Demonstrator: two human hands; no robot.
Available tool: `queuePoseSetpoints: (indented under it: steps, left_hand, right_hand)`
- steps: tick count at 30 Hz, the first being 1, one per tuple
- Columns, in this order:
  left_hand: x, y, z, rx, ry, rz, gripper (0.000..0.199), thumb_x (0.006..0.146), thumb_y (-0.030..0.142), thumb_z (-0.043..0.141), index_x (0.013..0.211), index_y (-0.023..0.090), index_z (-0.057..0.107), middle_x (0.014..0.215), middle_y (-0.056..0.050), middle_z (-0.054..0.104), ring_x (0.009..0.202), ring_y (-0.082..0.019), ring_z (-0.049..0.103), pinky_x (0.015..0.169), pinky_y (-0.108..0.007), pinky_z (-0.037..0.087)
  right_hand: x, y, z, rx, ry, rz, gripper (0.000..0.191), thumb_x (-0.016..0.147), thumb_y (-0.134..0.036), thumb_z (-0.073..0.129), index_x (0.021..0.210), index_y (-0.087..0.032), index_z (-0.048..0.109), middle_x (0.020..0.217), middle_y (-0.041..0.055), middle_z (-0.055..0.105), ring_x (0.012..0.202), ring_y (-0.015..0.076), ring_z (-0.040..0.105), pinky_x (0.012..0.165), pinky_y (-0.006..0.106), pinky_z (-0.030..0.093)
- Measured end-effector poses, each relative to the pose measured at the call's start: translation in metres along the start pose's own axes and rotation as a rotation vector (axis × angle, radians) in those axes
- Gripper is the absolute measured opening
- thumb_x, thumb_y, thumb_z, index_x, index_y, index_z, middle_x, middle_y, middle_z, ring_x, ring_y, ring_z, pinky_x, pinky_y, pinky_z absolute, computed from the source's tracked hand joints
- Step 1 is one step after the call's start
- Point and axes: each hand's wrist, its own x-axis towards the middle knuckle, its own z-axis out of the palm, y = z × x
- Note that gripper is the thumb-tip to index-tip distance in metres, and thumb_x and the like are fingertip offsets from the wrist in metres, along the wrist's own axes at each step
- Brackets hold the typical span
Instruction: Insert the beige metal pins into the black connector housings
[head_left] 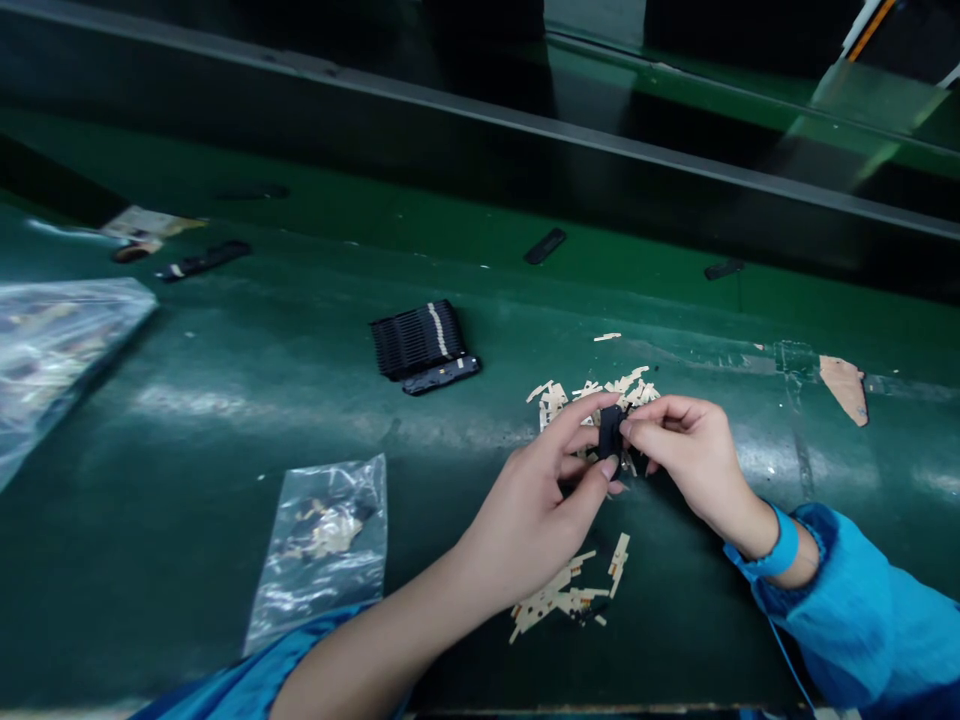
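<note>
A small black plastic part (610,432) is pinched upright between the thumb and fingers of my left hand (536,510). My right hand (694,455) has thumb and forefinger closed at the part's right edge; whatever lies between those fingertips is too small to make out. Under and behind both hands spreads a pile of cream-coloured small strips (553,398), partly hidden by the fingers. Nearer to me, below my left hand, lies a second scatter of cream strips (559,600) with brownish-orange and dark bits.
A row of black plastic parts (416,340) lies left of my hands on the green surface (202,520). Clear bags (322,550) with small pieces are at left. Loose black parts (545,246) lie farther back, and a brown scrap (844,388) at right.
</note>
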Motion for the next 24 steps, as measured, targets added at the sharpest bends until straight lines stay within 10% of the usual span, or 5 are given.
queuePoseSetpoints:
  steps: [24]
  left_hand:
    - [0.0009,0.0024,-0.0018,0.063,-0.022,0.019,0.051,0.097,0.018,0.062,0.148,0.023,0.055,0.118,-0.008,0.077,0.085,-0.017,0.079,0.08,-0.026,0.068]
  right_hand:
    - [-0.0001,-0.0036,-0.0006,-0.003,-0.014,0.03,0.009,0.067,-0.025,0.081,0.064,-0.019,0.075,0.059,-0.0009,0.07,0.049,0.0094,0.052,0.048,0.024,0.041]
